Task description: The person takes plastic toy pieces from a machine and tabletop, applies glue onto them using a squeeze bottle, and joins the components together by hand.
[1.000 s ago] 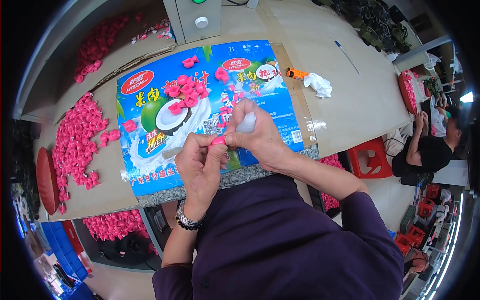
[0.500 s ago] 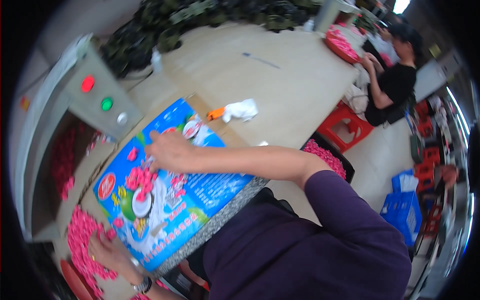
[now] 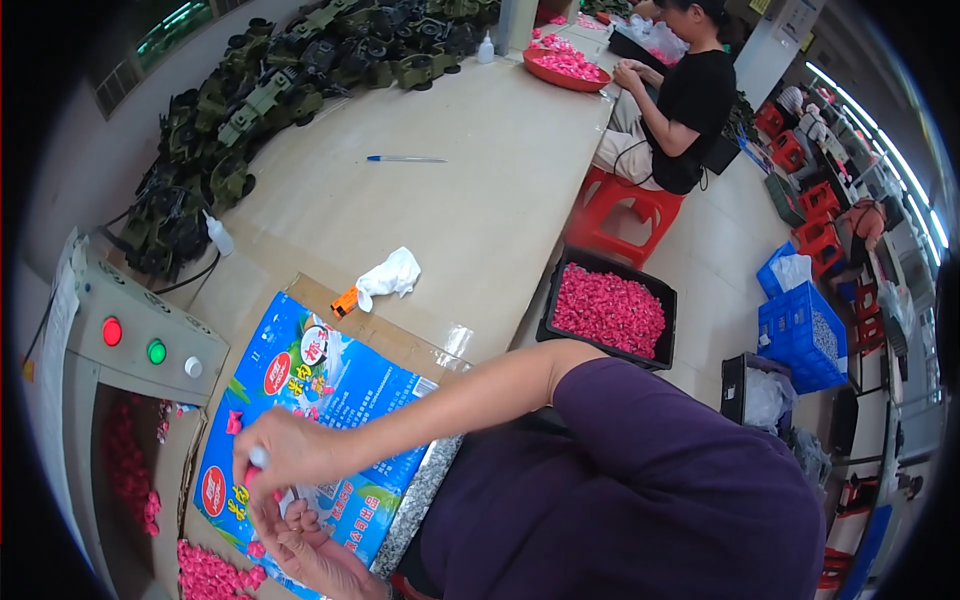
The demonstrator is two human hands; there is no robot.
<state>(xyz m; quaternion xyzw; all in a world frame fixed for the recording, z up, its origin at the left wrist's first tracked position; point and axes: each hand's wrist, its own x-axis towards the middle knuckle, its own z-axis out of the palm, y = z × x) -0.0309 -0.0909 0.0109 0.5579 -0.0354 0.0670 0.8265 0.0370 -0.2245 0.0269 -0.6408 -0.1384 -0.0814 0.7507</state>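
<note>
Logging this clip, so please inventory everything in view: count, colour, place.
printed sheet: one, mostly blue, under the hands
pink pieces: many, pink, heaped lower left
whitish bottle: one, whitish, right hand, mostly hidden
orange item: one, orange-black, beyond sheet
tissue: one, white, beside it
pen: one, blue-clear, mid-table
table: one, beige, centre
squeeze bottles: two, white, far left
vehicle-like parts: many, dark green, far left
machine: one, grey, left
tray: one, red, far end
crate: one, black, right of table
co-worker: one, black top, far right
background: stools, crates, people, uncounted
right hand: one, bare, over sheet
left hand: one, bare, lower left
</note>
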